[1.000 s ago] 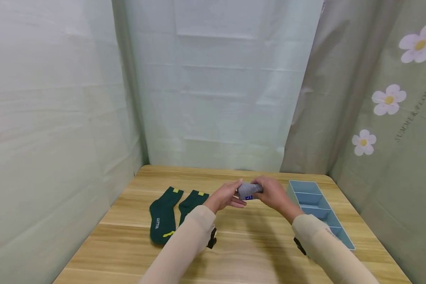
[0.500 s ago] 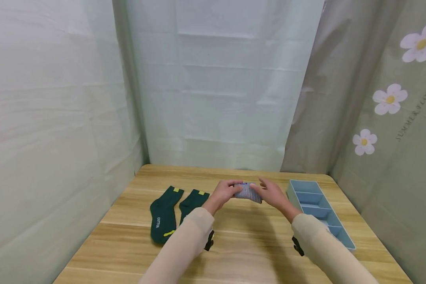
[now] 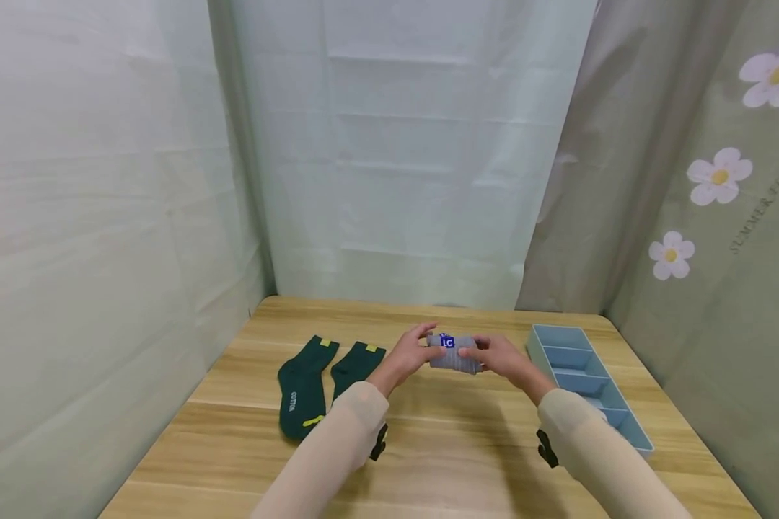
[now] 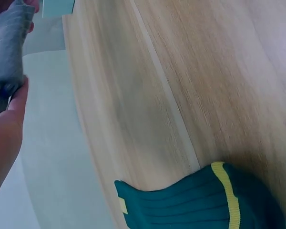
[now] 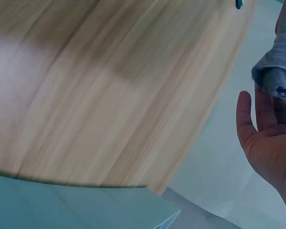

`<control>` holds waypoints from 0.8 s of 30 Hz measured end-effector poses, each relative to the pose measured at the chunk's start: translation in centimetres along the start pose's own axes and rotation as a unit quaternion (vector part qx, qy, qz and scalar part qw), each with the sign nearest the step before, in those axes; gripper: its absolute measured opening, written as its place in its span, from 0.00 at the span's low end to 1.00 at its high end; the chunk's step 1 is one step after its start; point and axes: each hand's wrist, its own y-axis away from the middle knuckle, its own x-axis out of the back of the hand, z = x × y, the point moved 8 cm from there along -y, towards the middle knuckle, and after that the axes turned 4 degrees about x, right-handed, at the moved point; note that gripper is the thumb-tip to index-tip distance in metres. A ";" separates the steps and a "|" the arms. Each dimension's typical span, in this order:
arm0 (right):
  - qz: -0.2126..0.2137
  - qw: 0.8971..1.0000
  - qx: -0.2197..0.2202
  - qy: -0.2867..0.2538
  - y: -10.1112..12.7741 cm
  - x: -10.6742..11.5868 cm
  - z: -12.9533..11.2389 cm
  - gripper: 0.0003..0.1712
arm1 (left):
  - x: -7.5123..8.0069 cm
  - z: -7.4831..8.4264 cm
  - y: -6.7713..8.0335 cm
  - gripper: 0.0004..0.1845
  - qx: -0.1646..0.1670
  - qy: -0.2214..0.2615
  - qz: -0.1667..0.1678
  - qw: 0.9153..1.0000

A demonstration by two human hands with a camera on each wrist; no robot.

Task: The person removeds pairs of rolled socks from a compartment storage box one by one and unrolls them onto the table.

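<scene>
While two flat ribbed green socks (image 3: 321,382) are lying on the woodgrain counter (image 3: 441,447), both hands' fingers (image 3: 428,339) are pinching a rolled grey knit sock (image 3: 453,353).

Off to the left of my hands I see a pair of dark green socks (image 3: 321,382) lying flat on the wooden table (image 3: 441,461), side by side, cuffs pointing away from me, each with a yellow-green mark at the cuff. The left one carries small white lettering on its foot. The left wrist view catches one cuff with its yellow stripe (image 4: 205,202). To the right of my hands sits a light blue divided tray (image 3: 630,425), long and narrow, split into several compartments. Pale cloth hangs behind the table, and further right a curtain with white flowers (image 3: 720,173).
</scene>
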 end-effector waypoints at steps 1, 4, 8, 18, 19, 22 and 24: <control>0.002 1.000 0.004 0.004 0.1 -0.1 0.0 0.29 | -0.1 -0.2 0.0 0.34 0.010 0.001 -0.009 1.000; 0.000 1.000 0.025 0.018 0.5 -0.6 -0.1 0.23 | -0.5 -0.9 0.2 0.36 0.043 -0.004 -0.038 0.998; 0.006 0.999 0.044 0.015 0.9 -1.5 0.5 0.22 | -0.8 -2.0 0.5 0.34 0.065 -0.044 -0.050 0.996; 0.038 0.997 0.039 0.058 1.5 -3.0 2.4 0.20 | -1.8 -3.3 1.2 0.29 0.031 -0.127 -0.023 0.991; 0.042 0.996 0.043 0.059 1.6 -3.2 2.4 0.20 | -1.9 -3.4 1.3 0.28 0.029 -0.130 -0.023 0.991; 0.055 0.995 0.056 0.054 1.6 -3.7 2.7 0.20 | -1.8 -3.9 1.3 0.26 0.024 -0.141 -0.018 0.990; 0.065 0.994 0.068 0.053 1.6 -4.0 2.8 0.21 | -1.6 -4.2 1.3 0.25 0.020 -0.151 -0.010 0.988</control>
